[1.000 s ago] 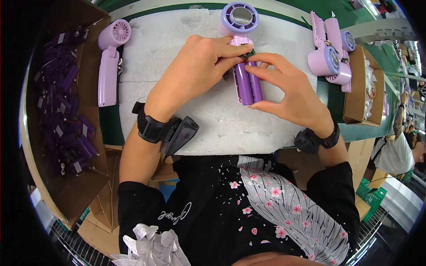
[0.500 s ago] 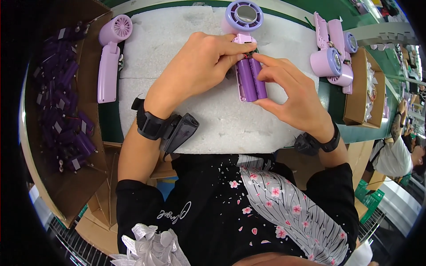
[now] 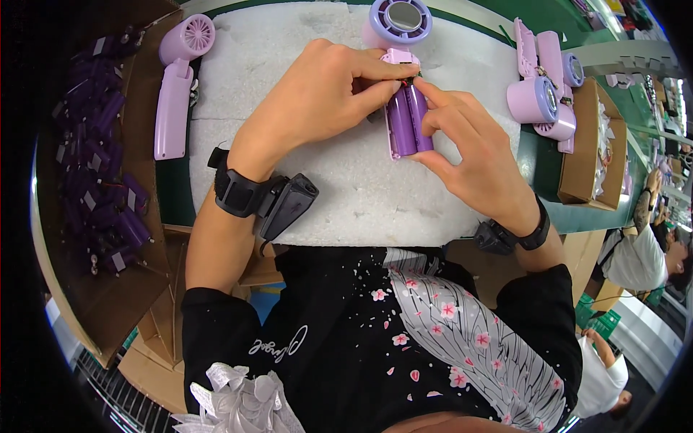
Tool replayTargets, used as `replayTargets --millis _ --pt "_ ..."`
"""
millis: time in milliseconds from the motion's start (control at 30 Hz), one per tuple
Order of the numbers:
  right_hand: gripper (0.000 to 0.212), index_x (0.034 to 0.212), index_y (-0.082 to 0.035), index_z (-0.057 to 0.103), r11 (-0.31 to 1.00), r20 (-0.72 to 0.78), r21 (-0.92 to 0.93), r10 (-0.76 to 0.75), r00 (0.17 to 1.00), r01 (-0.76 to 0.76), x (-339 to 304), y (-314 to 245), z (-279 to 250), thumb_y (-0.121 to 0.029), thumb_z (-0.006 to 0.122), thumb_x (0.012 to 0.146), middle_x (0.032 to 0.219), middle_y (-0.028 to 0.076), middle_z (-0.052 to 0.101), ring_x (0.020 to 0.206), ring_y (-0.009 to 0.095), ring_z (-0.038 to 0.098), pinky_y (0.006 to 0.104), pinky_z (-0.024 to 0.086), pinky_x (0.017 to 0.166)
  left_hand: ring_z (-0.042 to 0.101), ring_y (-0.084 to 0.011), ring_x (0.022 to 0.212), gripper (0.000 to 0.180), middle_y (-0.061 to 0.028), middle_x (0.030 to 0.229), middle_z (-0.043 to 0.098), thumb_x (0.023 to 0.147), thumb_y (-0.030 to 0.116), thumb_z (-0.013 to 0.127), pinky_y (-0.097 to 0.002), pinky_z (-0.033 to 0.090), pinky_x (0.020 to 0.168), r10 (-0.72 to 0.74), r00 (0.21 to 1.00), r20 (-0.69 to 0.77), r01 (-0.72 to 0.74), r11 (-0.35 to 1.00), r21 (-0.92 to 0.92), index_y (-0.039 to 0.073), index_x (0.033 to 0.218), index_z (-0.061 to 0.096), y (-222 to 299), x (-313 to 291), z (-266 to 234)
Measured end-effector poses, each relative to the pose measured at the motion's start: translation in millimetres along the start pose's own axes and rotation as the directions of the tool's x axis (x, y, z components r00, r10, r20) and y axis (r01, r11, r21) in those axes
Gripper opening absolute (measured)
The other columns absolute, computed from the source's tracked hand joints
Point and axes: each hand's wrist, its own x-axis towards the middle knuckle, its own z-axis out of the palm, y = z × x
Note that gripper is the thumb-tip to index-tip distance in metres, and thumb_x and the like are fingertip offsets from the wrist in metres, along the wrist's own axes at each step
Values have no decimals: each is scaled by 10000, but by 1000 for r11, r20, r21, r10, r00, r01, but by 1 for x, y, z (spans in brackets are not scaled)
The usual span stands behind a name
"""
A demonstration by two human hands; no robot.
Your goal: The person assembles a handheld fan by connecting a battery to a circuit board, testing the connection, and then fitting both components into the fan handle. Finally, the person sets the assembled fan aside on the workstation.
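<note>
A lilac handheld fan (image 3: 372,30) lies on the white foam mat, its round head at the far side. Its handle is opened toward me, showing a purple battery pack (image 3: 403,130) of two cells side by side. My left hand (image 3: 325,94) pinches the top of the handle, thumb and forefinger at the small wires and circuit board (image 3: 408,79). With forefinger and thumb my right hand (image 3: 473,141) grips the battery pack along its right side, the forefinger reaching up to the wires. The fingers partly hide the wires and board.
At left a cardboard box (image 3: 155,108) holds many purple battery packs (image 3: 101,159). Another lilac fan (image 3: 173,108) lies beside it. Several fan parts (image 3: 533,99) rest at the mat's right edge, near a small cardboard box (image 3: 615,144). Other people work at far right.
The fan and battery pack have shifted slightly away from me along with both hands. The pinch at the wires stays nearly the same.
</note>
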Motion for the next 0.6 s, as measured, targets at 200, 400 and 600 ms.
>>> replayTargets --millis 200,400,600 --pt "422 952 -34 549 989 3 83 121 993 -120 0 0 4 11 811 625 1302 150 551 1013 272 587 353 503 846 629 -189 608 396 -138 793 704 739 200 788 -289 509 628 -71 996 59 73 997 -40 134 1122 713 1 -1 -6" --pt "507 1049 -33 550 958 20 223 180 983 -180 16 4 4 6 823 623 1242 111 506 936 212 582 302 509 733 616 -171 610 458 -118 782 708 680 201 836 -288 507 629 -106 994 24 108 992 -72 129 1116 717 -2 1 -1" --pt "426 1043 -30 598 934 -49 355 66 997 -44 19 22 6 -19 802 669 1105 105 553 844 202 574 278 476 655 596 -181 598 489 -120 764 699 651 202 850 -289 497 623 -190 980 52 197 963 -182 125 1114 715 -4 0 5"
